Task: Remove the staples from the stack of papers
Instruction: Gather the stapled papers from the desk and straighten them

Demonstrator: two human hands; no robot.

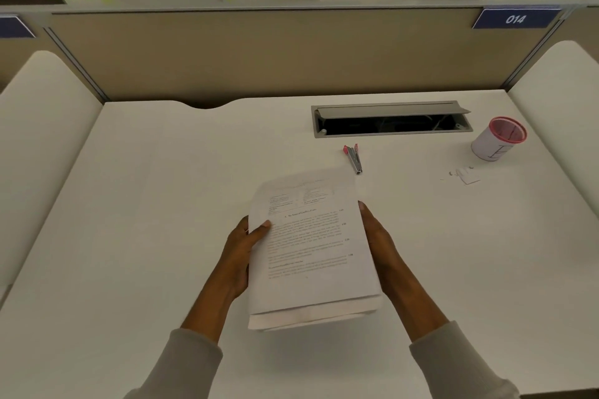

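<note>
Currently left hand [240, 256] clamping stack of papers [311, 253], thumb on top; right hand [381, 243] supporting opposite edge, fingers hidden, grip unclear. Pink-handled tool [354, 159] lying beyond fingertips, unheld: staple-pulling seemingly pending.

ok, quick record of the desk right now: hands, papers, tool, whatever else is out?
papers: one stack, printed page on top, held at both side edges
left hand: grips left edge, thumb on top page
right hand: holds right edge
tool: small, pink and metal, on desk beyond the papers, untouched
cup: pink rim, far right
scraps: small bits on desk near cup
</note>
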